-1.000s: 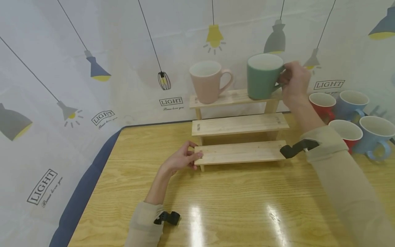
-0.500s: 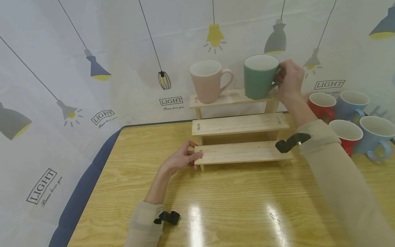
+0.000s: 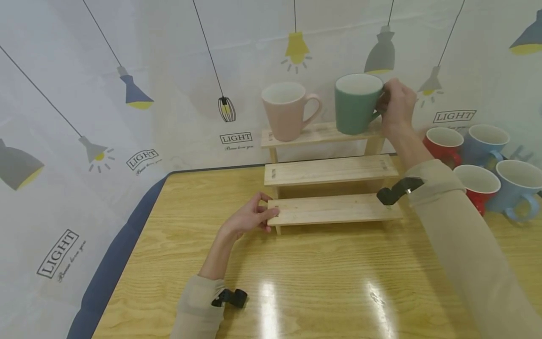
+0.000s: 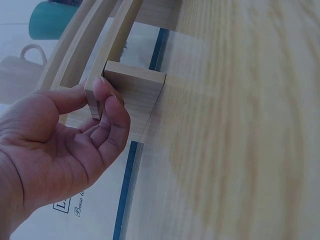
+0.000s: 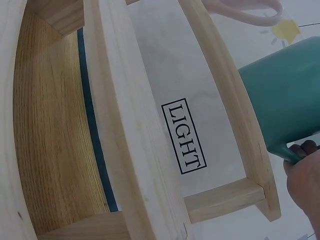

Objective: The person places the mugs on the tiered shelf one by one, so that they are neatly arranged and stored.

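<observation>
A three-step wooden rack [image 3: 330,170] stands on the table near the wall. My left hand [image 3: 247,217] pinches the left end of its lowest board, thumb on top and fingers beneath; the left wrist view shows the same grip. On the top board, at the right, is a green mug [image 3: 356,106], upright. My right hand [image 3: 398,106] holds that mug by its handle, which points right; the right wrist view shows the fingers at the handle [image 5: 290,153]. A pink mug [image 3: 284,113] stands at the left of the top board, handle to the right.
To the right of the rack stand two red mugs [image 3: 476,181] and two blue mugs [image 3: 518,181], close together. Behind the rack hangs a white wall sheet [image 3: 178,61] printed with lamps. The wooden table [image 3: 322,278] reaches toward me, with a dark blue edge at the left.
My right hand has brought the green mug slightly left along the top board, toward the pink mug, and then stays nearly still. The left hand keeps its grip on the rack.
</observation>
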Demonstrator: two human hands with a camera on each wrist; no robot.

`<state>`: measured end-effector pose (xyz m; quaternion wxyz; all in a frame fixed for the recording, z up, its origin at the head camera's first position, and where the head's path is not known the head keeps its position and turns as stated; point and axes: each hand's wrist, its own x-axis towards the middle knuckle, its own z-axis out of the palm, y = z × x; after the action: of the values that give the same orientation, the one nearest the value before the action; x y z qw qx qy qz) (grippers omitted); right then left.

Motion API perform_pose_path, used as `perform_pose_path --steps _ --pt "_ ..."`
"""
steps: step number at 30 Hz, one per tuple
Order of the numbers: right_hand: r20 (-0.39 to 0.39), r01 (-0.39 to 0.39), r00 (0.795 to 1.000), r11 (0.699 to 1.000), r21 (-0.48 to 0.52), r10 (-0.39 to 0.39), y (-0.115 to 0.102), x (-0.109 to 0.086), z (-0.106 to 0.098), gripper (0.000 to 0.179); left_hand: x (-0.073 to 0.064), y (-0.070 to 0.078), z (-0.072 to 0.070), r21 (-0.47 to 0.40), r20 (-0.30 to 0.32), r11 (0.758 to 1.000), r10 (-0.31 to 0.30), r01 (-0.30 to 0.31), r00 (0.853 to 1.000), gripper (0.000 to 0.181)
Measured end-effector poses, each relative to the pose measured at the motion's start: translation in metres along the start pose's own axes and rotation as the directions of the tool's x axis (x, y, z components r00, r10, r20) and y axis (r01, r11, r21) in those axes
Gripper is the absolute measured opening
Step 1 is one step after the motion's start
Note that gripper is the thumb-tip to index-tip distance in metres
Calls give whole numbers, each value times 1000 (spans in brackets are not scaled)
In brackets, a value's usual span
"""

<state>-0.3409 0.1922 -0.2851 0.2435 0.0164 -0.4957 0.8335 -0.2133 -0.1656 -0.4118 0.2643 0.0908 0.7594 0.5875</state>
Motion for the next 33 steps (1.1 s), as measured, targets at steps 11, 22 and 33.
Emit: perform_pose_path --steps 11,22,33 --pt "33 3 999 1000 -25 -2 -1 2 -3 34 1 1 0 4 -1 1000 1 -1 1000 49" --pt "80 50 996 983 -175 -36 -3 -7 -21 22 1 0 1 1 0 1000 -1 1 1000 49" --pt "4 44 999 948 -314 -45 -16 -23 -41 9 0 0 1 6 -6 1000 -6 6 1000 50"
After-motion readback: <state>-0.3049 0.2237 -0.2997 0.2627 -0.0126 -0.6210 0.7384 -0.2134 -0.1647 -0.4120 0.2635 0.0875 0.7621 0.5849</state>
